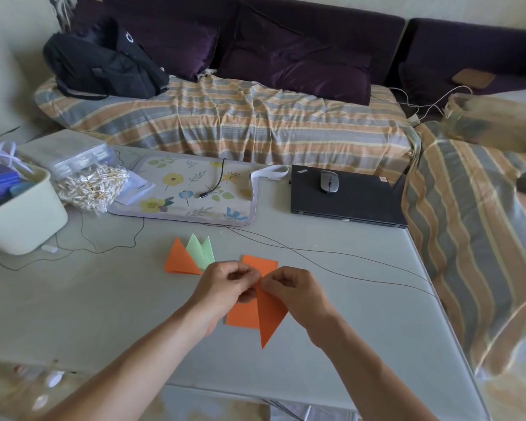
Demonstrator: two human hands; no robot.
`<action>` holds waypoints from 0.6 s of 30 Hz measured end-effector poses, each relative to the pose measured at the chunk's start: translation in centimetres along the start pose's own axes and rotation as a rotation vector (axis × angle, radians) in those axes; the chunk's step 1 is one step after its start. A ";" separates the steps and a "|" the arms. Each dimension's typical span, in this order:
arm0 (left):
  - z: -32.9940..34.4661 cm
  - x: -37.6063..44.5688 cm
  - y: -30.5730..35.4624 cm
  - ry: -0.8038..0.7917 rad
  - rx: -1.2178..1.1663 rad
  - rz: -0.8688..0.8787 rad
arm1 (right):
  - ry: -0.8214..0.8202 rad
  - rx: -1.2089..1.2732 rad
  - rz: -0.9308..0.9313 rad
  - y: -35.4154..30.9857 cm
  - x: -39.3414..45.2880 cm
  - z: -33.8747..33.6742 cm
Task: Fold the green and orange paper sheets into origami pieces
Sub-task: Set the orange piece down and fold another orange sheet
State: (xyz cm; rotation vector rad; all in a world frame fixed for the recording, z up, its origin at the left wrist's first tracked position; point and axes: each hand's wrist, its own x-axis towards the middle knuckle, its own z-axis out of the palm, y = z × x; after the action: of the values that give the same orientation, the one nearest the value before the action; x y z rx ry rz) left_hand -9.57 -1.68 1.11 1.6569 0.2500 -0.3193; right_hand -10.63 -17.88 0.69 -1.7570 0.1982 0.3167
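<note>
Grey table, two hands pinching orange paper, three folded triangles

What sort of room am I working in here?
Likely a home living room or bedroom: a sofa bed with purple cushions, a backpack on it, and a closed laptop on the table.

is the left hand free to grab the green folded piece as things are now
Probably not yet: the left hand is pinching the orange paper together with the right hand. The green folded piece lies close by, with nothing between.
</note>
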 end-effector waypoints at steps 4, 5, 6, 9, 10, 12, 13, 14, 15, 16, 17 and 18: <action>0.0 0.1 -0.2 0.144 0.127 0.075 | 0.057 -0.046 0.006 0.1 0.2 0.0; -0.1 0.1 -0.3 0.166 0.198 0.112 | 0.058 -0.051 0.005 0.2 0.2 0.1; -0.2 0.1 -0.2 0.170 0.252 0.139 | 0.056 -0.054 0.003 0.2 0.3 0.1; -0.3 0.0 -0.3 0.138 0.272 0.145 | 0.050 -0.067 -0.006 0.4 0.3 0.1; -0.3 0.0 -0.3 0.131 0.266 0.140 | 0.047 -0.068 -0.009 0.4 0.4 0.1; -0.3 -0.1 -0.2 0.115 0.232 0.124 | 0.040 -0.065 -0.017 0.4 0.4 0.1; -0.2 -0.2 -0.1 0.099 0.179 0.099 | 0.038 -0.062 -0.021 0.4 0.4 0.1; -0.1 -0.2 0.0 0.078 0.108 0.068 | 0.035 -0.058 -0.025 0.4 0.4 0.1; -0.1 -0.3 0.1 0.058 0.046 0.037 | 0.032 -0.055 -0.028 0.3 0.4 0.0; 0.0 -0.3 0.1 0.043 0.007 0.016 | 0.028 -0.052 -0.029 0.3 0.4 0.0; 0.0 -0.4 0.1 0.032 -0.009 0.003 | 0.023 -0.052 -0.030 0.3 0.4 0.0; 0.0 -0.4 0.1 0.023 -0.013 -0.004 | 0.020 -0.055 -0.032 0.2 0.3 0.0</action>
State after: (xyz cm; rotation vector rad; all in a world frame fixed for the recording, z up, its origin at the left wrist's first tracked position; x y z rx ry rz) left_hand -9.92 -1.71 1.34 1.6481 0.2723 -0.3013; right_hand -10.40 -17.96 0.37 -1.8163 0.1776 0.2840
